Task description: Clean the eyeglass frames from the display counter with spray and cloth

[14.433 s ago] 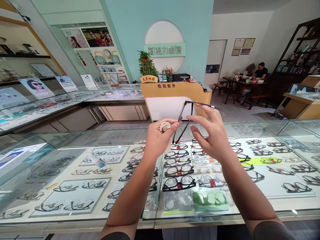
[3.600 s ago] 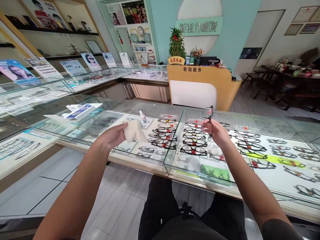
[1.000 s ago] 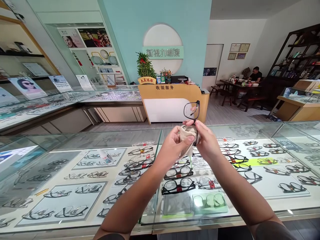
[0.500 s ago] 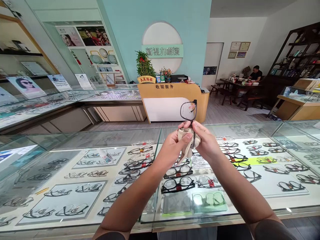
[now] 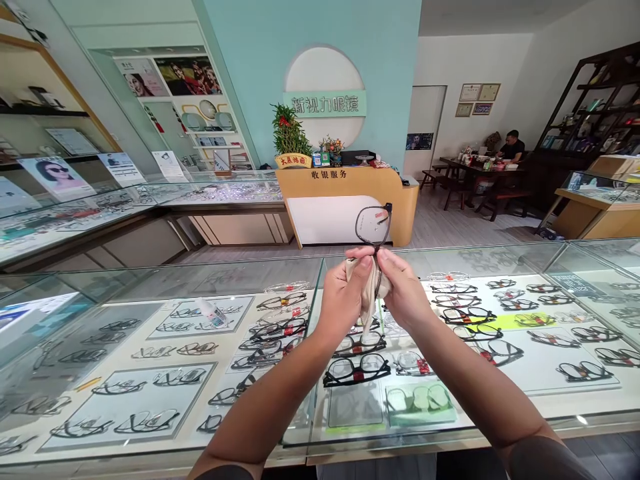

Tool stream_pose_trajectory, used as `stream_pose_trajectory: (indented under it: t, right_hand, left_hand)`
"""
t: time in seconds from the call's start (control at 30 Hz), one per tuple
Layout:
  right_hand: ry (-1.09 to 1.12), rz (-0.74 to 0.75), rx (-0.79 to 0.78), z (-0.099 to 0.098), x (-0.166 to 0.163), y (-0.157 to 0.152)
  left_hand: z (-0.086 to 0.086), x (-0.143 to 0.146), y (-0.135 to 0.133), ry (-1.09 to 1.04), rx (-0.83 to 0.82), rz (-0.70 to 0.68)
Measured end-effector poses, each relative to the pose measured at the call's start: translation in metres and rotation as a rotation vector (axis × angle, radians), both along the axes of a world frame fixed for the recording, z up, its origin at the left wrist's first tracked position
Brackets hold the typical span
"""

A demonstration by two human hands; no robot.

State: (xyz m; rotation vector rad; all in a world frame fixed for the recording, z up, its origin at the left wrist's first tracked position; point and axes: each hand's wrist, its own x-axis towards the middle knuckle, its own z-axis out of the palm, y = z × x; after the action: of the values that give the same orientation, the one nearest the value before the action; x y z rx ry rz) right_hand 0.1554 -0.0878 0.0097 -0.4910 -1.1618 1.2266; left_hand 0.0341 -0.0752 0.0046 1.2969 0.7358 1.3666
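A pair of dark-framed eyeglasses is held up on end over the glass display case, one lens standing above my fingers. A beige cloth is bunched around the lower lens and hangs down between my hands. My left hand is closed on the cloth, thumb pressed against it over the glasses. With pinched fingers, my right hand grips the eyeglasses near the bridge, touching the cloth too. The lower lens is hidden by cloth and fingers.
Below my arms, the glass display case holds rows of eyeglasses. A small white bottle is at the left. Beyond are a wooden counter with a potted plant, and a person seated at a dark table.
Both hands have shifted slightly left with the eyeglasses and cloth. My left thumb has moved up toward the bridge, and the upper lens has tilted a little.
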Motion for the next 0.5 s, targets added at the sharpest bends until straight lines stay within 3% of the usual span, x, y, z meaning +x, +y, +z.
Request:
stream_pose_trajectory:
  t: [0.23,0.5]
  right_hand:
    - [0.072,-0.034,-0.079,0.007,0.007,0.004]
    - [0.105,-0.018,-0.139,0.011,0.008,0.001]
  left_hand:
    - [0.004,-0.019,0.019,0.081,-0.047,-0.309]
    - [0.016,-0.041,0.022,0.159,-0.088,-0.533]
